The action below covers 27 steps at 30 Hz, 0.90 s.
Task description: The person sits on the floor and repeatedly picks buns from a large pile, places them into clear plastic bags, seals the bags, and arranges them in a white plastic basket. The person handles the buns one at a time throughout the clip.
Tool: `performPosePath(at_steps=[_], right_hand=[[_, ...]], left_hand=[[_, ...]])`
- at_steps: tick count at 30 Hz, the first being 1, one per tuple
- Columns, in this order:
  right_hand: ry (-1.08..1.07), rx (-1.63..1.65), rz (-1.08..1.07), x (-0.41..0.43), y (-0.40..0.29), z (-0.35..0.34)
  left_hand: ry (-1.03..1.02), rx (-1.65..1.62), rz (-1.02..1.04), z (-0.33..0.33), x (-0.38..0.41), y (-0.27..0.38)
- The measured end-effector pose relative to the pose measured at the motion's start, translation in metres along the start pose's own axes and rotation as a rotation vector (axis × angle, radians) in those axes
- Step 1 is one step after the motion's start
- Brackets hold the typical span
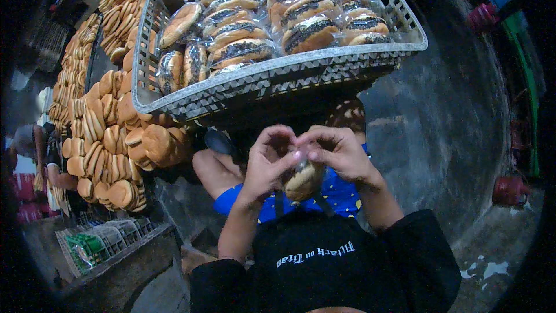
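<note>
Above my lap, my left hand [271, 161] and my right hand [336, 152] meet at the fingertips. Between them they pinch the top of a clear plastic bag. Inside it hangs a round bread bun [302, 182], slightly blurred. Just beyond my hands stands a grey plastic crate [278, 69] with lattice walls. Rows of bagged buns [241, 50] with a dark filling or topping fill much of it. One bagged bun [180, 25] leans on top at the crate's left side.
Many unwrapped buns [108, 139] lie heaped to the left. Farther left another person's arm [61, 178] shows beside them. A crate with green items [87, 248] sits at the lower left. On the floor at right is a red container [508, 191].
</note>
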State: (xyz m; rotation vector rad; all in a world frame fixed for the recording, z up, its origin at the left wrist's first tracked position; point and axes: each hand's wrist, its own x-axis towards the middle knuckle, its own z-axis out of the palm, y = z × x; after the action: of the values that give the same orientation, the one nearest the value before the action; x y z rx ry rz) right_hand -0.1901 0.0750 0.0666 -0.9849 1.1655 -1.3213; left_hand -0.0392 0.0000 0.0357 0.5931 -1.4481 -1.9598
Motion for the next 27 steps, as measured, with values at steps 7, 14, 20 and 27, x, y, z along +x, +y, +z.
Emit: performPosePath(at_steps=[7, 14, 20, 27], right_hand=[[0.303, -0.034, -0.012, -0.009, 0.023, 0.009], [0.152, -0.787, -0.093, -0.051, 0.036, -0.003], [-0.016, -0.848, 0.077, -0.088, 0.065, 0.005], [0.492, -0.803, 0.338, -0.092, 0.107, -0.045]], left_hand=[[0.058, 0.435, 0.141, 0.01, -0.012, -0.004], [0.162, 0.438, -0.301, 0.042, -0.047, -0.016], [-0.251, 0.336, -0.697, 0.008, -0.061, -0.06], [-0.197, 0.507, -0.11, 0.025, -0.069, -0.111]])
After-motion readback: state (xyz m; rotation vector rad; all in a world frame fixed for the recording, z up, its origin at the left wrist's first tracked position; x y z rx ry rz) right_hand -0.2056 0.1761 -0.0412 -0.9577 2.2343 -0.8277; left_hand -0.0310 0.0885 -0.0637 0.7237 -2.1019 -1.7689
